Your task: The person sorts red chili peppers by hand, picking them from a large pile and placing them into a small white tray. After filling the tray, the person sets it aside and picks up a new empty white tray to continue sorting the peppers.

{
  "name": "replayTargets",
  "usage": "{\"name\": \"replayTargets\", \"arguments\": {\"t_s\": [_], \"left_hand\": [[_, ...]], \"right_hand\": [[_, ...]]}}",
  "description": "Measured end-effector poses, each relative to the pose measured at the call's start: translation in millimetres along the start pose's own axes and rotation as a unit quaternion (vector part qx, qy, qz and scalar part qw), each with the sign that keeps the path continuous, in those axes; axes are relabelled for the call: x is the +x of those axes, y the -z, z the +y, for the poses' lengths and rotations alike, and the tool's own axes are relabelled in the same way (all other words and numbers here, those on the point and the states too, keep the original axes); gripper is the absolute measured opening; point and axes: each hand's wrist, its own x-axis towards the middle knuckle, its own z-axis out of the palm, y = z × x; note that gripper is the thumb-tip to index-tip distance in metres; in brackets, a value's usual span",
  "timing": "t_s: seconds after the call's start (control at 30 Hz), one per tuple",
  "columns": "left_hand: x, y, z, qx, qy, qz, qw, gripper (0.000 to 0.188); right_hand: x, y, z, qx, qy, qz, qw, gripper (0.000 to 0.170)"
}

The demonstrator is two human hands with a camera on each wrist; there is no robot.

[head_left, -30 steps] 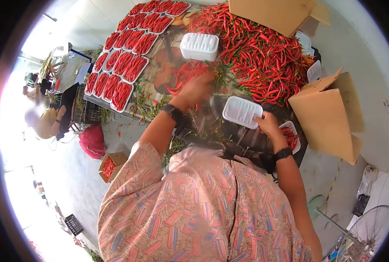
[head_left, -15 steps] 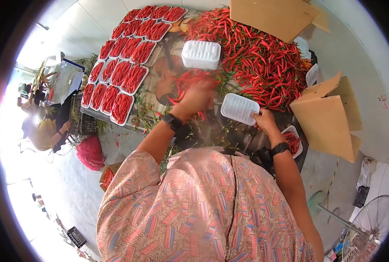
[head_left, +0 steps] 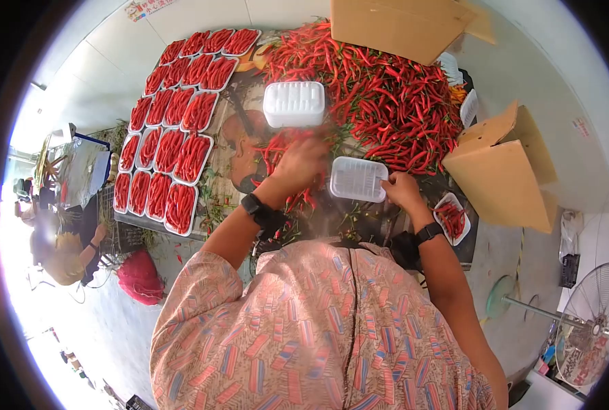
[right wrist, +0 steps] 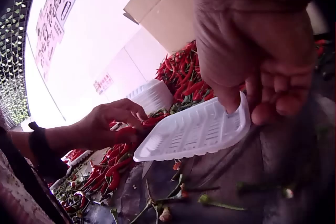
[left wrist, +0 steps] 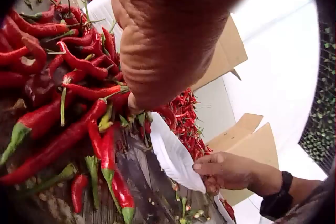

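In the head view my right hand (head_left: 403, 191) pinches the edge of a white plastic tray (head_left: 359, 179). The right wrist view shows the tray's ribbed inside (right wrist: 194, 132) bare and tilted, with my thumb over its rim. My left hand (head_left: 301, 162), blurred in the head view, is over a small pile of red chili peppers (head_left: 270, 150). In the right wrist view the left hand (right wrist: 113, 121) has its fingers curled over chili peppers (right wrist: 126, 136). The left wrist view hides those fingertips behind the hand; loose chili peppers (left wrist: 79, 92) lie beside it.
Rows of filled trays (head_left: 171, 150) stand at the left. A stack of white trays (head_left: 294, 104) is ahead, beside a large chili heap (head_left: 393, 102). Cardboard boxes (head_left: 499, 171) stand right and behind. A partly filled tray (head_left: 452, 219) lies at the near right; a fan (head_left: 594, 321) stands beyond.
The view has shifted, with the filled trays sitting lower in it. My right hand keeps hold of the tray, now turned more level. My left hand stays over the small chili pile.
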Motion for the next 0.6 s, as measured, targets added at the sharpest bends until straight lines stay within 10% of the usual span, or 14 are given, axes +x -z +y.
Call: {"name": "replayTargets", "arguments": {"t_s": [0.37, 0.6], "left_hand": [[17, -12, 28, -0.174, 0.092, 0.081, 0.977, 0.017], [25, -15, 54, -0.104, 0.102, -0.146, 0.979, 0.017]], "right_hand": [[12, 6, -23, 0.081, -0.089, -0.079, 0.990, 0.022], [-7, 19, -17, 0.088, -0.078, -0.133, 0.984, 0.022]]}}
